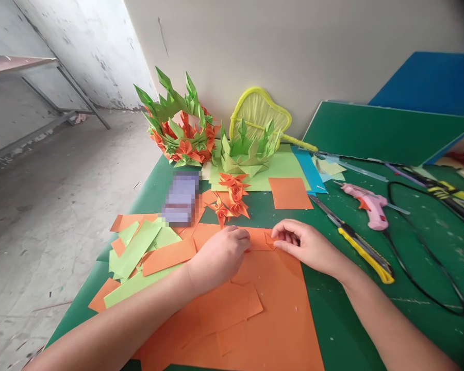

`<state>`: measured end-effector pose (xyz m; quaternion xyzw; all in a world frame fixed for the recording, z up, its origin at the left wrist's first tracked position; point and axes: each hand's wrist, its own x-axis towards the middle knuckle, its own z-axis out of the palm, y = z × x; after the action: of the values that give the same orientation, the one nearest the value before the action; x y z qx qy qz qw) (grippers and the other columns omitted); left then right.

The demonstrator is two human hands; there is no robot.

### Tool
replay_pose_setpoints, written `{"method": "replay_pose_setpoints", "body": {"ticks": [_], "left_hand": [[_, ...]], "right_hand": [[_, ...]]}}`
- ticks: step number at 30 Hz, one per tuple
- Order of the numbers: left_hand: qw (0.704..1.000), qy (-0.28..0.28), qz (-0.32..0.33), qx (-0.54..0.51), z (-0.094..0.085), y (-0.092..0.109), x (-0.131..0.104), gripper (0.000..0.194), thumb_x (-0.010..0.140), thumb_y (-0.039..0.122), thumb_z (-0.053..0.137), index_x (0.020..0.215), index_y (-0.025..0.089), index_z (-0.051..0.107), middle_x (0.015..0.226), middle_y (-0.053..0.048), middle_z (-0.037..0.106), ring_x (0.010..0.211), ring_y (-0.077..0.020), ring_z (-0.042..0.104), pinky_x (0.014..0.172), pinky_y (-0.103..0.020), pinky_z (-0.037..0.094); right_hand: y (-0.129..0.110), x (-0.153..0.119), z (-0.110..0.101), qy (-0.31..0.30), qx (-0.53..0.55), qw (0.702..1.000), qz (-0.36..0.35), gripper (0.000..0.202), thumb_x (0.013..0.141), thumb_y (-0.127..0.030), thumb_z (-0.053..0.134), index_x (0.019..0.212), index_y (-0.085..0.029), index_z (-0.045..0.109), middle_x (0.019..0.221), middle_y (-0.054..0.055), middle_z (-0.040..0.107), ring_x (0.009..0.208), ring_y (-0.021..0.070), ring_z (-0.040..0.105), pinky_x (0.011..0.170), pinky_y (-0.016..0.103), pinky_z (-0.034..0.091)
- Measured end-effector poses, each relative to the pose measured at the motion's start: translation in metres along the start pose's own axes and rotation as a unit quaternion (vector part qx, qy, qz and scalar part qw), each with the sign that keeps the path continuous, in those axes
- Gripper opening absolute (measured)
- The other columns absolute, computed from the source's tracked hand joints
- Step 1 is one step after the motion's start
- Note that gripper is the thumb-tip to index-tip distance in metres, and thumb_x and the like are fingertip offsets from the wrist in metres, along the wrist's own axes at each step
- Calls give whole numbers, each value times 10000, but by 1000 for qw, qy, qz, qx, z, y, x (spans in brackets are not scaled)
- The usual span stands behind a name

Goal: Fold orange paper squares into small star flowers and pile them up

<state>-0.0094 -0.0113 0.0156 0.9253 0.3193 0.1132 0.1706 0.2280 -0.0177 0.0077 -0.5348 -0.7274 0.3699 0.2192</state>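
Observation:
A small folded piece of orange paper [262, 247] lies between my hands, over a large orange sheet [282, 309]. My left hand [222, 255] is closed, its fingertips at the piece's left end. The thumb and index finger of my right hand [305, 243] pinch its right end, where a small flap stands up. Just beyond my hands sit several folded orange paper flowers [235, 193] in a cluster. A square of orange paper [291, 193] lies behind my right hand.
Left are loose paper scraps [139, 247] and a blurred phone [181, 198]. A green-and-orange paper crown [181, 134], a green one [249, 154] and a yellow fan [261, 108] stand behind. Right lie a yellow cutter knife [365, 252] and a corded pink glue gun [367, 203].

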Motion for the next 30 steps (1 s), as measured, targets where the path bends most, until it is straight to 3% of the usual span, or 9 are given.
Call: {"method": "replay_pose_setpoints", "body": {"ticks": [3,5,8,11,14,17,22,30], "left_hand": [[1000,-5,7,17,1,0,3,251,880,47,427,882,138,661,845,-57,650,792,-174,587,768,-300,477],[1000,-4,14,15,3,-2,3,270,909,55,410,928,145,664,850,-52,655,808,-170,598,781,-296,478],[1000,8,-13,11,8,-5,2,247,932,101,430,943,163,668,854,-45,629,775,-159,588,760,-287,489],[998,42,-39,16,12,-6,0,219,940,148,448,888,165,661,985,-70,599,806,-157,576,741,-280,503],[996,76,-45,17,13,-5,1,232,958,173,433,843,141,631,1144,-109,574,939,-181,584,847,-319,509],[996,76,-55,0,11,-3,4,207,965,195,440,864,137,611,1070,-100,612,933,-187,597,861,-338,515],[995,71,-63,-21,9,-1,5,157,956,189,467,895,144,604,983,-78,626,880,-183,604,842,-342,517],[994,71,-64,-48,11,-3,4,129,957,176,457,922,146,577,991,-79,603,884,-174,595,822,-330,511]], "right_hand": [[-2,2,9,80,-20,997,-6,183,897,-361,573,1003,-228,641,909,32,609,643,131,533,614,277,487],[-5,2,17,78,-61,994,-44,232,909,-337,570,1113,-250,636,1037,52,613,800,167,590,717,303,512],[-8,2,27,82,-121,985,-90,217,924,-263,550,1122,-250,638,1065,65,609,1003,225,577,863,361,495],[-9,3,31,81,-132,983,-101,176,935,-209,518,1065,-231,634,1029,72,612,974,227,579,840,371,503],[-10,5,31,78,-121,984,-104,150,927,-178,519,1033,-225,615,1015,72,611,949,225,584,820,374,509],[-10,6,32,83,-113,984,-106,114,913,-163,531,976,-224,605,1001,67,610,942,225,587,816,382,511],[-12,7,33,79,-131,983,-104,239,915,-144,511,1121,-240,588,1040,78,596,992,239,581,850,408,509],[-18,9,31,53,-112,990,-70,185,889,-83,508,989,-222,579,1052,55,604,984,211,585,818,356,504]]}}
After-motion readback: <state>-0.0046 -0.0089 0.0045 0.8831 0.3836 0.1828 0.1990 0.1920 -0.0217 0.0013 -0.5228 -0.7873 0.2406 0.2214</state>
